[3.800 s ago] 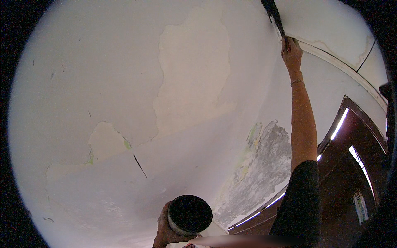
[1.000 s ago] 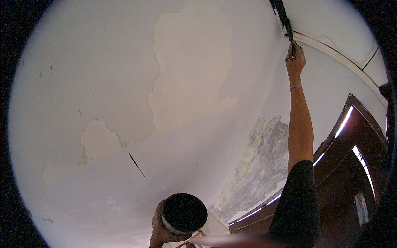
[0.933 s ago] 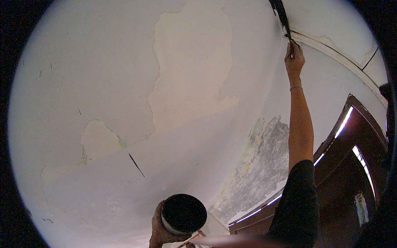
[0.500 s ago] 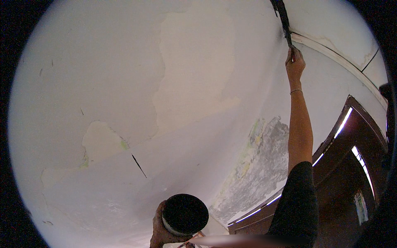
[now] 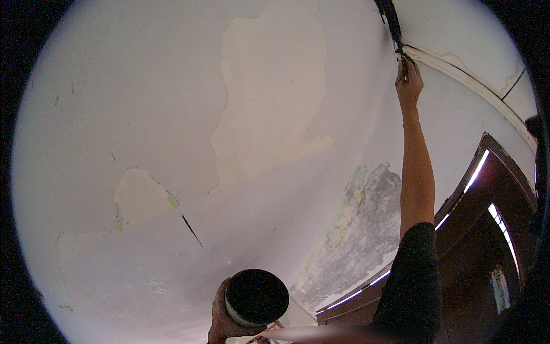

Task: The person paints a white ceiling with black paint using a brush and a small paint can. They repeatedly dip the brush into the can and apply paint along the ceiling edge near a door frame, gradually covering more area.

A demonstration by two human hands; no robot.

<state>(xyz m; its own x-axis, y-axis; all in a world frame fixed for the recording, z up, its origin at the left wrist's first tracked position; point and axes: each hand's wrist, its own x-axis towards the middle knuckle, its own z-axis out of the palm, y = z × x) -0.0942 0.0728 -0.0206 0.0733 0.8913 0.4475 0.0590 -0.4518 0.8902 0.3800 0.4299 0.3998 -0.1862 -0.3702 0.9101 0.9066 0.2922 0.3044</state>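
Note:
At the lower middle, my left hand [image 5: 222, 321] is wrapped round the side of a cup-like round container [image 5: 256, 297]. Its wide top looks black; I cannot tell the content from the shadow. My right arm stretches up to the wall's upper corner. There my right hand [image 5: 409, 85] is closed on a slim paintbrush [image 5: 405, 76] with a reddish handle, mostly hidden by the fingers. The dark brush tip meets the lower end of a black painted strip [image 5: 393, 26] running up the corner, beside a pale moulding [image 5: 458, 71].
The pale wall [image 5: 154, 103] bears lighter patches and a thin dark crack [image 5: 192, 231]. Bare grey plaster [image 5: 372, 200] shows left of my right arm. A dark brown door or window frame [image 5: 470, 246] with bright slits stands at the lower right.
My right hand has shifted slightly upward, and the brush tip now leans right at the end of the black strip. My left hand and the container look unmoved.

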